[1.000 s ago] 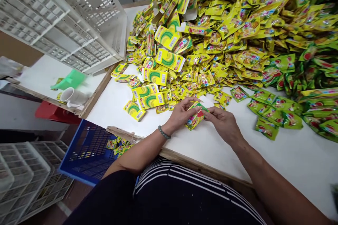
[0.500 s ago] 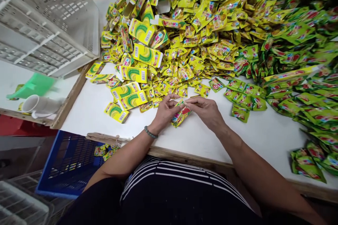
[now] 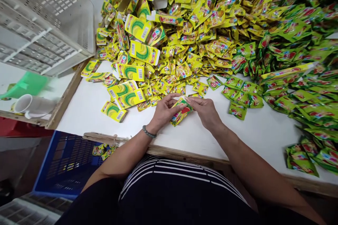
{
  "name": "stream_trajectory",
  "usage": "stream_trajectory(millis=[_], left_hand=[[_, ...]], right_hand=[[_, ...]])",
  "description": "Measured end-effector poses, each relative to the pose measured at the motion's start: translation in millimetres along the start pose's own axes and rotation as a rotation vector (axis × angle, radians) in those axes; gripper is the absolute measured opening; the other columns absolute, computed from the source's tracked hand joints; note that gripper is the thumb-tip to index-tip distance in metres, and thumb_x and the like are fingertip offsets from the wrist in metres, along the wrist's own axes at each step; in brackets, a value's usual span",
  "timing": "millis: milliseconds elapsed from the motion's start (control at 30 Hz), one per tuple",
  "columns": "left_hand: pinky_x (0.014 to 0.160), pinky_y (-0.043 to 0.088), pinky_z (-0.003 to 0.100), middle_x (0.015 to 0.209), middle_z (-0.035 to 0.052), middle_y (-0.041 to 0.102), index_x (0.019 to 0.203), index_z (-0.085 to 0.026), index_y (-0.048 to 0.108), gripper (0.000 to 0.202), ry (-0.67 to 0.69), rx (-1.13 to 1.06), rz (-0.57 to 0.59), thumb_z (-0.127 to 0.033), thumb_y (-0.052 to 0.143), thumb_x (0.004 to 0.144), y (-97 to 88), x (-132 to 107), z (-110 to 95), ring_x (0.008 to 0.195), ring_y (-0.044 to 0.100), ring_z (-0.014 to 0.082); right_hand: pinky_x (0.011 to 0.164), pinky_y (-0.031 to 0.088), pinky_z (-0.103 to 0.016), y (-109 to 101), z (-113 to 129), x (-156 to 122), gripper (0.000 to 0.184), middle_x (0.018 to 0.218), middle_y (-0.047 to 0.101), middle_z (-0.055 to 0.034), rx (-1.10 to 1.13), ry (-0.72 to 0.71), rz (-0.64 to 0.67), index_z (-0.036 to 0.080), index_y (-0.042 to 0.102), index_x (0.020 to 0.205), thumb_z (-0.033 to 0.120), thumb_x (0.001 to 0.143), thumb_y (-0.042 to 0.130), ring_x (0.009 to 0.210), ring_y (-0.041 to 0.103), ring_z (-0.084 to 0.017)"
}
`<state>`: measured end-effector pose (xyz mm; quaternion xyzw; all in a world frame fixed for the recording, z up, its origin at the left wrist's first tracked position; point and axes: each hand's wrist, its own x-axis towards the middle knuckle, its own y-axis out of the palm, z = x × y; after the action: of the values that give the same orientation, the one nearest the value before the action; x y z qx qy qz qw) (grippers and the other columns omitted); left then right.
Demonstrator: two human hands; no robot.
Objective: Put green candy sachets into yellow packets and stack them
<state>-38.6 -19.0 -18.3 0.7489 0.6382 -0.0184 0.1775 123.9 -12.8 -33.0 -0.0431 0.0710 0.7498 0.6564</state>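
Between my two hands, just above the white tabletop [image 3: 190, 140], is a small printed candy box [image 3: 182, 113] in yellow, green and red. My left hand [image 3: 165, 110] is closed on its left side, with the thumb lying across the front. The fingers of my right hand [image 3: 204, 110] pinch the box's upper right end, where a white flap shows. What is inside the box is hidden. Small yellow candy sachets [image 3: 179, 89] lie just beyond my hands. Left of them are several yellow boxes [image 3: 129, 98] lying flat.
A large heap of yellow sachets [image 3: 211, 47] covers the back, with green sachets [image 3: 311, 112] on the right. A white crate [image 3: 87, 24] and a white mug [image 3: 34, 104] stand at left. Below the wooden edge is a blue crate [image 3: 56, 168] holding some sachets.
The box has turned slightly, showing more of its front and upper end. My left thumb has moved onto its front. The whole view has shifted a little.
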Motion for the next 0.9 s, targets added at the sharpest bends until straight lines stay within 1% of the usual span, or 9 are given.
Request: stream_trajectory(millis=[100, 233, 400, 533, 667, 700, 767, 833, 900], left_hand=[[0.065, 0.051, 0.022, 0.076, -0.0007, 0.073, 0.109, -0.016, 0.062, 0.059, 0.000, -0.003, 0.002, -0.041, 0.086, 0.062, -1.3, 0, 0, 0.065, 0.066, 0.0107], [0.066, 0.051, 0.022, 0.077, -0.0007, 0.073, 0.110, -0.016, 0.062, 0.059, -0.008, -0.032, 0.017, -0.041, 0.086, 0.062, -2.6, 0, -2, 0.066, 0.066, 0.0103], [0.058, 0.047, 0.020, 0.072, -0.0028, 0.070, 0.109, -0.015, 0.062, 0.063, -0.020, -0.076, -0.006, -0.043, 0.087, 0.059, -3.0, -2, -7, 0.058, 0.061, 0.0079], [0.050, 0.039, 0.018, 0.061, -0.0074, 0.062, 0.115, -0.016, 0.057, 0.068, -0.060, -0.085, 0.015, -0.043, 0.087, 0.060, -1.2, -3, -11, 0.048, 0.052, 0.0056], [0.047, 0.032, 0.017, 0.055, -0.0107, 0.053, 0.122, -0.015, 0.052, 0.070, -0.095, -0.017, 0.043, -0.041, 0.084, 0.065, -4.2, -4, -14, 0.044, 0.044, 0.0043], [0.047, 0.031, 0.017, 0.054, -0.0107, 0.053, 0.126, -0.015, 0.050, 0.072, -0.113, 0.037, 0.096, -0.041, 0.083, 0.067, -6.1, -4, -14, 0.045, 0.043, 0.0044], [0.049, 0.032, 0.018, 0.058, -0.0084, 0.058, 0.139, -0.016, 0.042, 0.083, -0.165, 0.184, 0.299, -0.038, 0.081, 0.070, -10.1, -4, -15, 0.048, 0.047, 0.0062], [0.055, 0.039, 0.020, 0.068, -0.0023, 0.068, 0.146, -0.018, 0.036, 0.090, -0.196, 0.336, 0.519, -0.035, 0.081, 0.070, -13.5, -3, -15, 0.057, 0.057, 0.0099], [0.064, 0.045, 0.024, 0.081, 0.0037, 0.073, 0.143, -0.019, 0.044, 0.081, -0.168, 0.440, 0.610, -0.035, 0.079, 0.072, -15.3, -1, -14, 0.068, 0.063, 0.0136]], right_hand=[[0.094, 0.050, -0.041, 1, 3, -4, 0.038, 0.096, 0.076, -0.0022, -0.186, -0.134, 0.014, 0.024, 0.078, 0.087, 0.054, 0.088, 0.056, 0.098, 0.067, -0.024], [0.108, 0.042, -0.043, 2, 3, -10, 0.043, 0.120, 0.072, -0.0049, -0.300, -0.269, 0.031, 0.026, 0.074, 0.111, 0.053, 0.094, 0.045, 0.117, 0.061, -0.024], [0.109, 0.040, -0.046, 7, -3, -14, 0.049, 0.117, 0.072, -0.0063, -0.376, -0.315, 0.087, 0.026, 0.064, 0.131, 0.054, 0.096, 0.043, 0.116, 0.061, -0.024], [0.109, 0.041, -0.044, 10, -4, -13, 0.050, 0.123, 0.070, -0.0070, -0.369, -0.378, 0.036, 0.026, 0.065, 0.129, 0.056, 0.096, 0.042, 0.118, 0.060, -0.024], [0.097, 0.048, -0.044, 9, -1, -9, 0.048, 0.105, 0.075, -0.0072, -0.425, -0.444, 0.062, 0.025, 0.073, 0.114, 0.056, 0.096, 0.042, 0.101, 0.066, -0.023], [0.094, 0.049, -0.042, 7, 0, -7, 0.047, 0.101, 0.076, -0.0069, -0.429, -0.434, 0.064, 0.025, 0.075, 0.106, 0.056, 0.096, 0.041, 0.099, 0.067, -0.023], [0.089, 0.051, -0.040, -1, 3, -2, 0.045, 0.095, 0.077, -0.0066, -0.432, -0.363, 0.005, 0.024, 0.077, 0.096, 0.054, 0.095, 0.043, 0.095, 0.069, -0.023], [0.082, 0.053, -0.037, -16, 7, 8, 0.041, 0.089, 0.077, -0.0067, -0.465, -0.252, -0.136, 0.021, 0.075, 0.096, 0.052, 0.092, 0.048, 0.087, 0.070, -0.023], [0.075, 0.052, -0.035, -35, 13, 23, 0.038, 0.086, 0.076, -0.0073, -0.590, -0.133, -0.308, 0.019, 0.072, 0.102, 0.048, 0.089, 0.051, 0.079, 0.069, -0.023]])
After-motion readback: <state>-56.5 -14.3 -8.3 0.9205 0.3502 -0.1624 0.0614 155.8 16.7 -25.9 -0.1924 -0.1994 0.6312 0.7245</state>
